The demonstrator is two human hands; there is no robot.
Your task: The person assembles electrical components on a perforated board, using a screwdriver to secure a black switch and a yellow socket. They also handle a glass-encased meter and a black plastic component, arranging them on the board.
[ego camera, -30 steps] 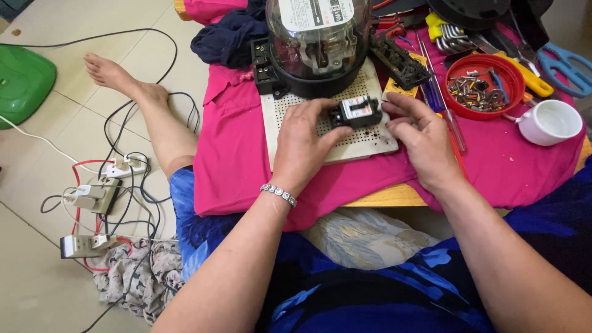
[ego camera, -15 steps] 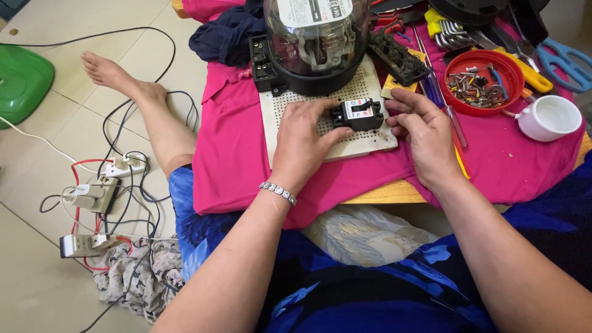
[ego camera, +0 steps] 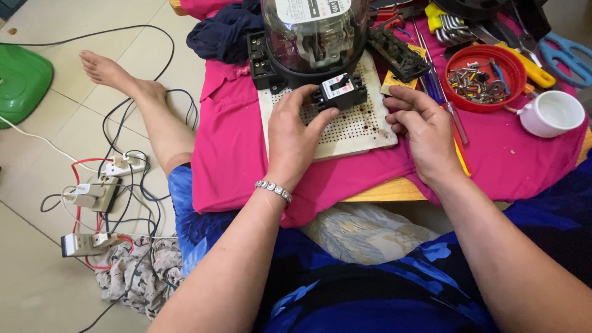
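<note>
Low wooden surface (ego camera: pixel 376 191) draped in a pink cloth (ego camera: pixel 237 154), bearing a perforated white board (ego camera: pixel 357 126), red screw dish (ego camera: pixel 486 77), white cup (ego camera: pixel 552 114), blue-handled scissors (ego camera: pixel 564 55).

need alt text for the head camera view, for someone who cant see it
A left hand holds a small black breaker on a white perforated board below a glass-domed meter. The right hand rests beside it on a pink cloth.
</note>
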